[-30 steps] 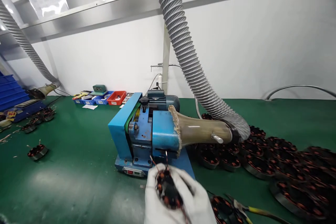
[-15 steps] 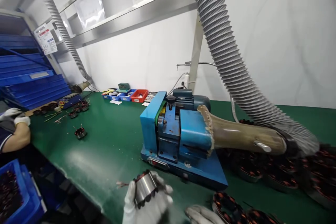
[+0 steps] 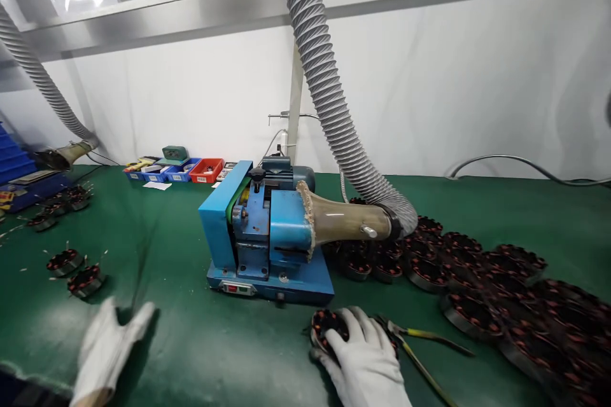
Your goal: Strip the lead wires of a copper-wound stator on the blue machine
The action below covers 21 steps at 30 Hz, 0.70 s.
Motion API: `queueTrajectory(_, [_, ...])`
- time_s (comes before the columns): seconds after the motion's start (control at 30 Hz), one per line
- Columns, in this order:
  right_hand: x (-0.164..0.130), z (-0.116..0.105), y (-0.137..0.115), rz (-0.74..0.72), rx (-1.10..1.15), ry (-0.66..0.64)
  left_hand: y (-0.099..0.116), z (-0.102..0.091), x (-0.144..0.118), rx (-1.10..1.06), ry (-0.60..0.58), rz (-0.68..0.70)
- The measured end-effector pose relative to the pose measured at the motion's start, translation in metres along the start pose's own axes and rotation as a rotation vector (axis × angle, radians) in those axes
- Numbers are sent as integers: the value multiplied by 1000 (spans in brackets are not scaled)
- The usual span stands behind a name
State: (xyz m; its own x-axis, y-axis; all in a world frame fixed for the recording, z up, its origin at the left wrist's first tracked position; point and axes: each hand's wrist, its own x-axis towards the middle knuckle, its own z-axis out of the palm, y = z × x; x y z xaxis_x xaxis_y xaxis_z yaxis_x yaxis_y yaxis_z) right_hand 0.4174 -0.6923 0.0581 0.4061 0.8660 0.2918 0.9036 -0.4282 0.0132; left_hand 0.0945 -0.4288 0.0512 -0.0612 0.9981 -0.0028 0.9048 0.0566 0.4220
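Observation:
My left hand (image 3: 107,344), in a white glove, hovers over the green bench at the left with thumb and fingers spread and nothing in it. Just beyond its fingertips lies a motor stator (image 3: 86,281) with dark windings and short wire ends sticking up. A second stator (image 3: 65,262) sits beside that one. Gloved as well, my right hand (image 3: 365,356) has its fingers closed round another stator (image 3: 323,325) at the front of the bench. Part of this stator is hidden under the fingers. Pliers (image 3: 409,332) with yellow-green handles lie right of that hand.
A blue belt machine (image 3: 286,292) stands mid-bench, its suction nozzle (image 3: 351,221) joined to a grey hose (image 3: 329,76). Many stators (image 3: 472,311) crowd the right side. Small blue bins (image 3: 179,172) and a red bin (image 3: 206,170) line the wall. More stators (image 3: 55,206) lie far left.
The view has swung right. My left hand has let go of the stator it held, which now rests on the bench beside the other one. My right hand now grips a stator.

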Motion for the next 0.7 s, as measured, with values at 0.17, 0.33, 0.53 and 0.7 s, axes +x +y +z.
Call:
queueTrajectory(0.17, [-4, -7, -12, -219, 484, -287, 73, 36, -93, -181, -637, 578])
queueTrajectory(0.33, [-12, 4, -9, 134, 1167, -403, 121, 55, -145, -262, -839, 685])
queueTrajectory(0.53, [-14, -9, -7, 199, 1159, -625, 124, 62, -161, -261, -787, 654])
queueTrajectory(0.7, [0, -8, -20, 247, 1110, -540, 119, 64, -157, -291, -782, 761])
